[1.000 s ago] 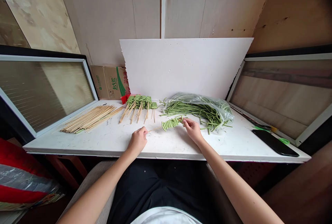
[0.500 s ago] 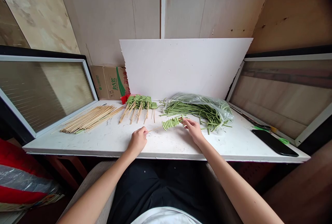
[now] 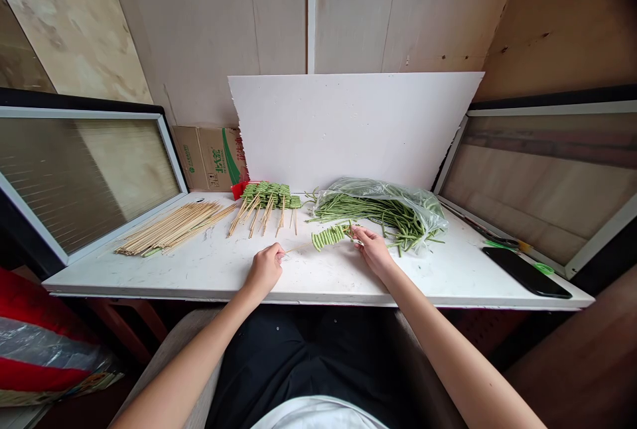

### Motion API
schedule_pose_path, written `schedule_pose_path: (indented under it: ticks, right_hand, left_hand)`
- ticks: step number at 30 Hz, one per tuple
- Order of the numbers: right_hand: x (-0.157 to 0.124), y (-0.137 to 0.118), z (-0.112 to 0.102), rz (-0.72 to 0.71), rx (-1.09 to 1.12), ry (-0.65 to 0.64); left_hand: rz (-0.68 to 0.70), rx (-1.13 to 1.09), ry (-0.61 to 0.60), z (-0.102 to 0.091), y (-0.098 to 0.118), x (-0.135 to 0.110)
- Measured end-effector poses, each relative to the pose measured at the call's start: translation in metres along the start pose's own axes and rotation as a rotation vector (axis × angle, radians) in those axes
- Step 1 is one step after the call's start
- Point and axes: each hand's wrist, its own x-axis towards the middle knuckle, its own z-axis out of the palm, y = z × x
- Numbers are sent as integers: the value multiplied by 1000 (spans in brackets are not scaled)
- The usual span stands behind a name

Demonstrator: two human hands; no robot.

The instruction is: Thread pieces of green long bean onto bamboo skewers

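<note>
My left hand (image 3: 265,268) is closed on the blunt end of a thin bamboo skewer (image 3: 297,248) that lies across the white tabletop (image 3: 209,263). A long green bean coiled in folds (image 3: 328,237) is threaded on that skewer. My right hand (image 3: 372,249) pinches the bean's free end just right of the coil. A clear plastic bag of long green beans (image 3: 383,210) lies right behind my right hand. Finished bean skewers (image 3: 269,200) sit in a pile at the back.
Loose bamboo skewers (image 3: 172,227) lie in a heap at the left. A cardboard box (image 3: 212,157) and a white board (image 3: 348,127) stand against the wall. A black phone (image 3: 525,272) and green-handled scissors (image 3: 502,243) lie at the right. Framed glass panels flank both sides.
My right hand has shifted slightly at the coil's right end. The left hand and the skewer have stayed where they were.
</note>
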Motion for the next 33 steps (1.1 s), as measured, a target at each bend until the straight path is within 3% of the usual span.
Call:
schedule_pose_path:
  ticks: [33]
  right_hand:
    - [-4,-1,0,-27,-85,-44]
  left_hand:
    - [47,-28,-34,0,-3,-1]
